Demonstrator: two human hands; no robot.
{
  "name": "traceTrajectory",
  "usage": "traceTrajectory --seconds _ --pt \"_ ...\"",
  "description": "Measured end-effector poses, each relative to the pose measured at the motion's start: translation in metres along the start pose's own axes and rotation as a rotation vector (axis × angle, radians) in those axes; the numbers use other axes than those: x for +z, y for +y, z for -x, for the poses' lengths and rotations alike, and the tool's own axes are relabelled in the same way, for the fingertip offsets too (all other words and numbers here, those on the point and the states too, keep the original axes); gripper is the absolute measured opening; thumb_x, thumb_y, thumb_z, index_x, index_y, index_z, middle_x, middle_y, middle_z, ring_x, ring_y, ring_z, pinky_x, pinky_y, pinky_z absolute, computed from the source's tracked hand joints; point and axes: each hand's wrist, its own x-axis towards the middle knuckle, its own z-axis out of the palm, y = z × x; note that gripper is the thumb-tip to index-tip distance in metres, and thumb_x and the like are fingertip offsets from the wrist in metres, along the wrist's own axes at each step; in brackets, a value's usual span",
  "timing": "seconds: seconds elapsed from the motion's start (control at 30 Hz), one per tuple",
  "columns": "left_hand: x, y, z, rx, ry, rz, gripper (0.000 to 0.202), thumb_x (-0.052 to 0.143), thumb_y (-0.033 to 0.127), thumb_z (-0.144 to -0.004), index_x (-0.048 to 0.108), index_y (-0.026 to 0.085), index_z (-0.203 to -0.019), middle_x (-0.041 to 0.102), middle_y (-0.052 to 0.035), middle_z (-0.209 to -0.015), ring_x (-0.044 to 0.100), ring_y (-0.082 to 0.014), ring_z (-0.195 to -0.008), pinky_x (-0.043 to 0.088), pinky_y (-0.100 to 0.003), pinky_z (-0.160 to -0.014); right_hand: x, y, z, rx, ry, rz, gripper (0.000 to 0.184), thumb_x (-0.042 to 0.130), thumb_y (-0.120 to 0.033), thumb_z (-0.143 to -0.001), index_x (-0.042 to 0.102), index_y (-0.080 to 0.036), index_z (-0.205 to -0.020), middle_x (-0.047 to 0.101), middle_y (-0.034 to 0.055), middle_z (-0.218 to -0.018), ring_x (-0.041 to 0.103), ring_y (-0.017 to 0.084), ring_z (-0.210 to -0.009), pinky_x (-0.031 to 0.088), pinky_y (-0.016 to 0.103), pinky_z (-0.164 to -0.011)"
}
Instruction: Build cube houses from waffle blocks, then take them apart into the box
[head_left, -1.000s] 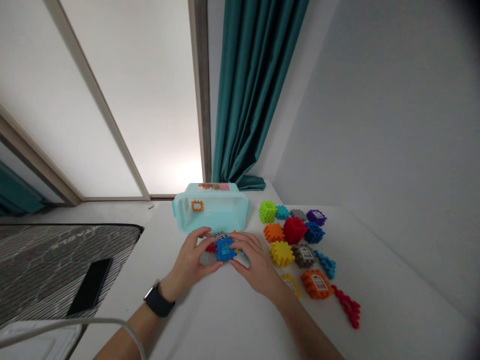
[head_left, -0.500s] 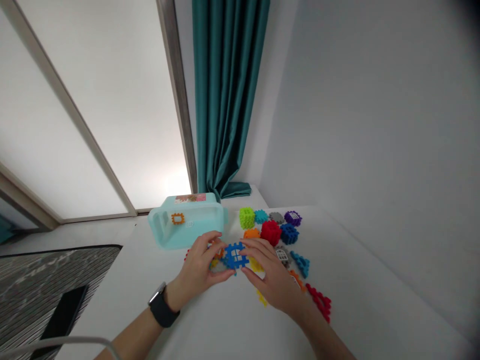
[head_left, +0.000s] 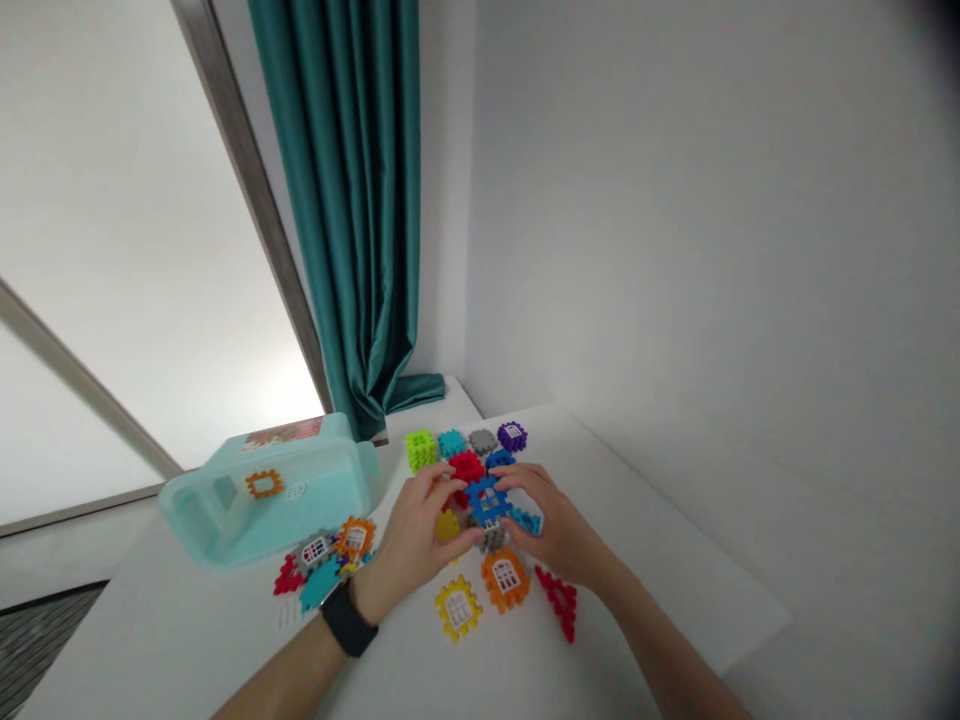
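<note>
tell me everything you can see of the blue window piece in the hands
The blue window piece is a small, squarish, plastic-looking panel with toothed edges and a window in its middle, split by crossing bars. Its flat face is turned toward the camera. The left hand and right hand grip it from opposite sides, in front of the coloured blocks in this view. Whether it touches any of them is not clear.

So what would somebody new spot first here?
Probably the tall teal curtain, hanging beyond the white table. Next, perhaps the blue window piece, held between the left hand and right hand, with bright toy pieces around. Then the pale turquoise bin at the left, an orange frame inside.
</note>
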Motion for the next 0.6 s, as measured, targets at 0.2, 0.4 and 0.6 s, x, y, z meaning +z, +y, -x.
traceTrajectory --seconds 0.2,0.4,0.6 --pt "0.009 0.000 -0.018 0.002 -0.011 0.001 0.027 0.056 0.025 -0.092 0.060 0.022 -0.119 0.058 -0.0111 -0.124 0.057 -0.0259 -0.116 0.051 -0.046 -0.099 -0.016 0.060 -0.003 0.083 0.098 -0.042 0.036 0.060 -0.015 -0.082 0.058 -0.025 -0.116 0.063 0.0098 -0.128 0.058 0.025 -0.122 0.046 0.049 -0.105" --pt "0.013 -0.017 -0.011 -0.040 -0.007 -0.043 0.025 0.052 0.024 -0.094 0.060 0.024 -0.118 0.056 -0.0111 -0.126 0.056 -0.0261 -0.118 0.049 -0.047 -0.101 -0.009 0.110 -0.017 0.187 0.082 -0.134 0.031 0.062 -0.023 -0.080 0.061 -0.025 -0.111 0.065 0.0095 -0.126 0.059 0.026 -0.121 0.047 0.050 -0.103" --pt "0.014 -0.030 -0.006 -0.056 -0.001 -0.064 0.024 0.052 0.023 -0.094 0.060 0.024 -0.117 0.056 -0.0107 -0.125 0.058 -0.0255 -0.115 0.051 -0.045 -0.099 0.001 0.130 -0.018 0.284 0.017 -0.242 0.039 0.063 -0.025 -0.080 0.059 -0.027 -0.118 0.061 0.0080 -0.130 0.057 0.026 -0.123 0.048 0.050 -0.103"
